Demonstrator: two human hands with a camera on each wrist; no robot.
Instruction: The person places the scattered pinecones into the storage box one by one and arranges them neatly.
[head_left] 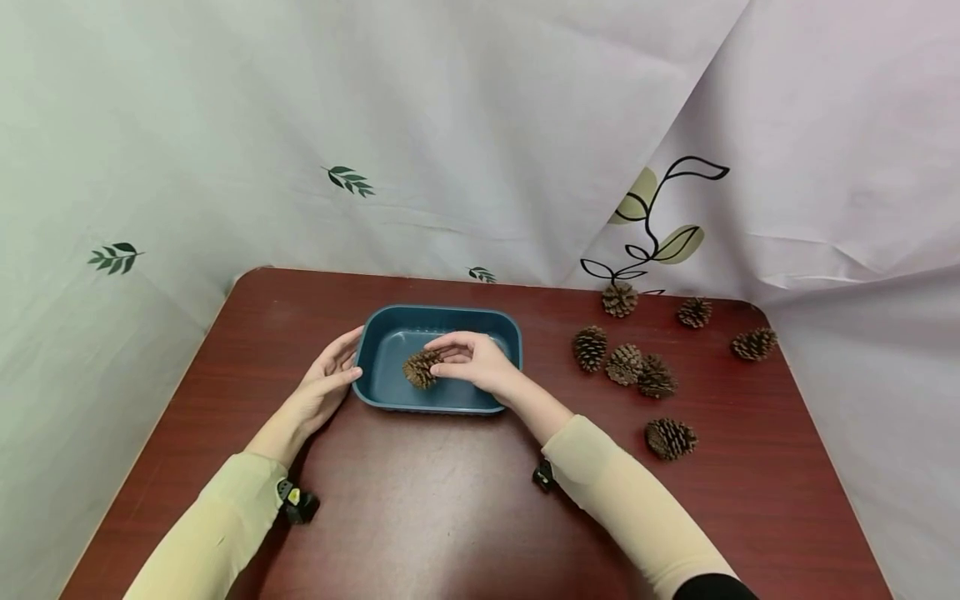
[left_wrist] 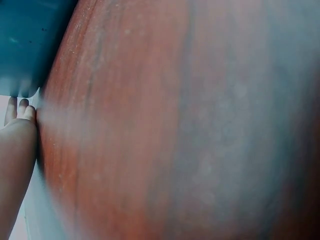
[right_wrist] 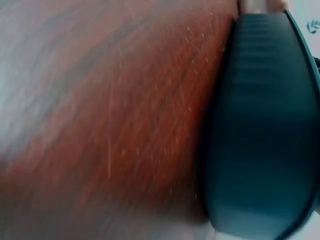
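Pinecone (head_left: pixel 420 368) pinched in the fingertips of the right hand (head_left: pixel 474 360), held just above the floor of a dark teal tray (head_left: pixel 442 315); whether it already touches the tray floor cannot be told. Relative to the tray, the cone sits in the near-left part of its inside, with the right hand reaching in over the near-right rim, so the cone lies to the left of the palm, at the tips of the curled fingers. Its long axis looks tilted, stem end roughly toward the tray's left wall, though the scales blur the shape. On the tray's outer left wall rests the left hand (head_left: pixel 327 385), fingers straight and relaxed against the rim, holding nothing; it is the farther hand from the cone, and the left wrist view shows its fingertips (left_wrist: pixel 20 107) meeting the teal edge. Right of the tray, on the red-brown table (head_left: pixel 420 517), lie seven loose pinecones (head_left: pixel 624 363): three bunched closest to the tray, two farther back near the cloth backdrop (head_left: pixel 480 125), one off by the table's far right edge, one nearer the person. Counted: one tray, eight cones in all, two hands. The right wrist view shows only the tray's ribbed outer wall (right_wrist: pixel 260 130) against the tabletop.
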